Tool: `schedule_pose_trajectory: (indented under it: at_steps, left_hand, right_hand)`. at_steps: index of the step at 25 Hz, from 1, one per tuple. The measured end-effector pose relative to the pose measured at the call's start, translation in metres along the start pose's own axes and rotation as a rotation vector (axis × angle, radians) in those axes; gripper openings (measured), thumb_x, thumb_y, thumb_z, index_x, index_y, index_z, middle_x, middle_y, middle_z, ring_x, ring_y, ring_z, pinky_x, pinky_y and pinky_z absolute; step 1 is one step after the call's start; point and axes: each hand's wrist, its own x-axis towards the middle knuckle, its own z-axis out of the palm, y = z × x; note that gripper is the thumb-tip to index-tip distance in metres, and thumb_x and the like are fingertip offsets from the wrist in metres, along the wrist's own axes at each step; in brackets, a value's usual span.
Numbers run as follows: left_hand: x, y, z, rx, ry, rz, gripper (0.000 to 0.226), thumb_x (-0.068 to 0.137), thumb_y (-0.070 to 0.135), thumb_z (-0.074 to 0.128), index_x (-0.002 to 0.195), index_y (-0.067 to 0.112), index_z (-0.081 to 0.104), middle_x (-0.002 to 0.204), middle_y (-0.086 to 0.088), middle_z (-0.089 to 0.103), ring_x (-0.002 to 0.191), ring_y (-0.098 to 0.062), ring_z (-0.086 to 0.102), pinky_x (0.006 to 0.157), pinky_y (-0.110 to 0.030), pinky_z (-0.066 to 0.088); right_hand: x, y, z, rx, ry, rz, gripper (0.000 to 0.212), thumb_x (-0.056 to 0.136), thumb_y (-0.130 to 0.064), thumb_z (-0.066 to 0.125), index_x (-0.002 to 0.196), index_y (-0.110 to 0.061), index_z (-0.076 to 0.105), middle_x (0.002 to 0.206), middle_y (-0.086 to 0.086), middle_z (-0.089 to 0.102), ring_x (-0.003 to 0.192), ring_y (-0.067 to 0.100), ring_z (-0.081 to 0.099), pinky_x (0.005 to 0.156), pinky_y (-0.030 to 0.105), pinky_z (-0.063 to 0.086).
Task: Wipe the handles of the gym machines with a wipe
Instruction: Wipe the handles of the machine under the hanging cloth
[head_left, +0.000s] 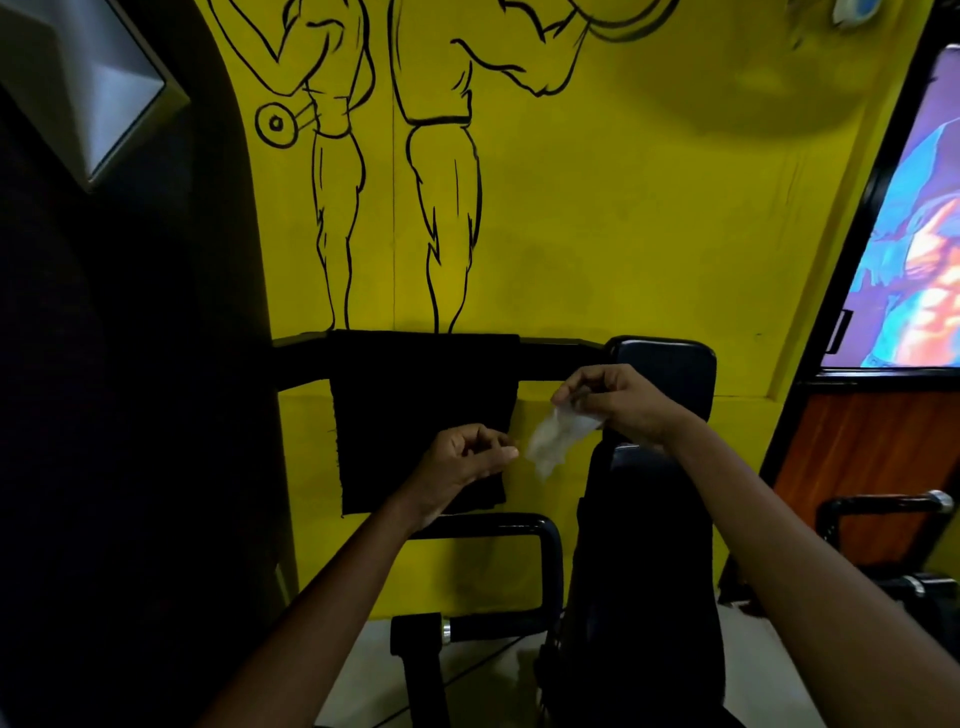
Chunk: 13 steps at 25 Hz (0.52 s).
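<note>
White, crumpled thin wipe (555, 435) hangs pinched in the right hand (618, 400) while the left hand (462, 457), fingers curled, holds nothing, so wiping seems not yet begun on the black tubular machine handle (524, 525) below.
</note>
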Motion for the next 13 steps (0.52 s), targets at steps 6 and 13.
schedule_pose_trajectory:
  at_steps: [6,13]
  left_hand:
    - [0.018,0.002,0.019,-0.014,-0.026,0.036,0.042,0.085,0.002,0.065,0.121,0.016,0.048,0.120,-0.009,0.061,0.113,-0.017,0.059,0.093,-0.031,0.050]
    - [0.012,-0.002,0.011,-0.025,-0.102,-0.019,0.016,0.091,0.005,0.058,0.106,-0.001,0.055,0.092,-0.001,0.065,0.085,-0.011,0.064,0.072,-0.024,0.050]
  right_hand:
    - [0.007,-0.001,0.016,0.041,-0.174,0.007,0.026,0.091,0.012,0.046,0.088,0.000,0.068,0.093,0.017,0.067,0.090,0.030,0.064,0.079,0.041,0.052]
    - [0.009,0.005,0.018,-0.050,-0.041,-0.032,0.019,0.088,0.006,0.055,0.088,-0.011,0.064,0.084,0.005,0.062,0.083,0.021,0.057,0.069,0.035,0.046]
